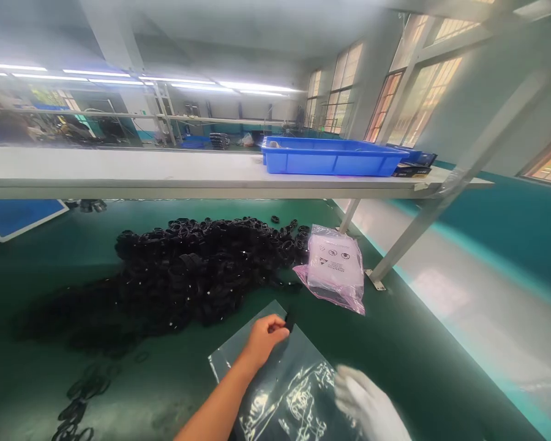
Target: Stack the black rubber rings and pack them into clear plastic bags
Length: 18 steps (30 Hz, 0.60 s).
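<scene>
My bare left hand (267, 338) is pinched shut on a small black part (288, 319), held just above the far edge of a clear plastic bag (284, 392) that lies flat on the green table (408, 343). My right hand (367, 405) wears a white glove and rests on the bag's right side. It is smeared by motion, so its fingers are unclear. A big heap of black rings (197, 275) lies just beyond the bag, to the left.
A stack of pink bags (335, 269) lies right of the heap. Loose black rings (80, 398) trail toward the near left. Overhead a white shelf (165, 174) carries a blue tray (330, 156). Slanted metal struts (422, 220) stand at the right.
</scene>
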Available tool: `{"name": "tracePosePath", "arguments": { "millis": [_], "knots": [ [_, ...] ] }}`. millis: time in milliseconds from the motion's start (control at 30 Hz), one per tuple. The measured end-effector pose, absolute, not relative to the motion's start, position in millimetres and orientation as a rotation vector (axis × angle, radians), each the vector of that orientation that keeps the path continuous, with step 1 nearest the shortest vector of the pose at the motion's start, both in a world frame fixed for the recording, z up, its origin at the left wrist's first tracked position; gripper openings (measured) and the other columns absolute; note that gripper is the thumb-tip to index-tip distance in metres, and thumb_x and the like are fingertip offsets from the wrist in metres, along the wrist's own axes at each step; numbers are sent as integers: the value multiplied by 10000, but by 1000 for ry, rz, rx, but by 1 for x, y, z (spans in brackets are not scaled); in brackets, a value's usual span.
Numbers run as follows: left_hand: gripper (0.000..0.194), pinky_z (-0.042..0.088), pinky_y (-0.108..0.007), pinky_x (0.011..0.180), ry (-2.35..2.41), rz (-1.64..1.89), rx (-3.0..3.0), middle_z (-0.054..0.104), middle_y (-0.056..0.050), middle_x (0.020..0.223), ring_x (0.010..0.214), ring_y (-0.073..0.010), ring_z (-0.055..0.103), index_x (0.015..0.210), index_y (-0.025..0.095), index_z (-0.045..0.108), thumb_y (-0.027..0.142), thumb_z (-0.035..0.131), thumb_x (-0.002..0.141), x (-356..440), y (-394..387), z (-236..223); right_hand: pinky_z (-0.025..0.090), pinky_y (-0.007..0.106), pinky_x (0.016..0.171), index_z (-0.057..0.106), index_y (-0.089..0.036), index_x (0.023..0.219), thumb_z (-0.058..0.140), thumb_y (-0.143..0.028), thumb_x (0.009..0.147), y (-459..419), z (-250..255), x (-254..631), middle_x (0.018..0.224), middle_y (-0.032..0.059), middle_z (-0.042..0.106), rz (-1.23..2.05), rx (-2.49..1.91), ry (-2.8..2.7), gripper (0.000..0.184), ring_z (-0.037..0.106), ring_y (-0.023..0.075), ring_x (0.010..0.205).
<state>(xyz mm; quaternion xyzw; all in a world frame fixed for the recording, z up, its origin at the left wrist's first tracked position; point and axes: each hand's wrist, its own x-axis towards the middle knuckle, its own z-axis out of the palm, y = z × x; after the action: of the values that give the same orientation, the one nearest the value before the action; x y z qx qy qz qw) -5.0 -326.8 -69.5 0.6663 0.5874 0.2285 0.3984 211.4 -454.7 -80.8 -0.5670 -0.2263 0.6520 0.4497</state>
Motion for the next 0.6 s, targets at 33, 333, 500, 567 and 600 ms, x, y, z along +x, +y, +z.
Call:
{"name": "tracePosePath", "arguments": {
  "millis": [33,333,500,567,600],
  "knots": [
    [150,322,-196,556,1335,644,1600,470,50,572,567,-86,427,717,163,572,310,542,717,-3,-344,-64,414,424,871,518,-192,1104,613,-529,666,-443,-70,204,1165,134,541,1682,-1238,-511,560,525,267,1050],
    [109,273,-205,521,1171,728,1378,444,55,570,550,-81,364,705,164,601,233,578,623,8,-426,-33,456,406,719,427,-210,1142,635,-256,721,-426,-47,158,1023,74,553,1954,-749,-596,472,559,215,898],
    [124,268,-207,503,1266,677,1359,447,56,539,534,-83,376,650,165,605,272,614,587,6,-437,-27,434,363,755,460,-185,1107,616,-252,738,-440,-51,158,1059,91,539,1953,-690,-670,407,553,202,907],
    [113,256,-204,493,1245,672,1336,424,62,513,518,-75,358,616,159,590,259,624,576,8,-440,-25,431,370,759,467,-184,1099,631,-258,724,-442,-48,157,1044,88,543,1955,-675,-733,416,557,203,894],
    [112,252,-202,491,1224,687,1318,412,65,505,512,-71,347,594,155,575,253,624,575,10,-441,-24,431,374,760,469,-183,1097,641,-260,716,-442,-45,156,1033,85,546,1946,-676,-757,425,559,205,890]
  ]
}}
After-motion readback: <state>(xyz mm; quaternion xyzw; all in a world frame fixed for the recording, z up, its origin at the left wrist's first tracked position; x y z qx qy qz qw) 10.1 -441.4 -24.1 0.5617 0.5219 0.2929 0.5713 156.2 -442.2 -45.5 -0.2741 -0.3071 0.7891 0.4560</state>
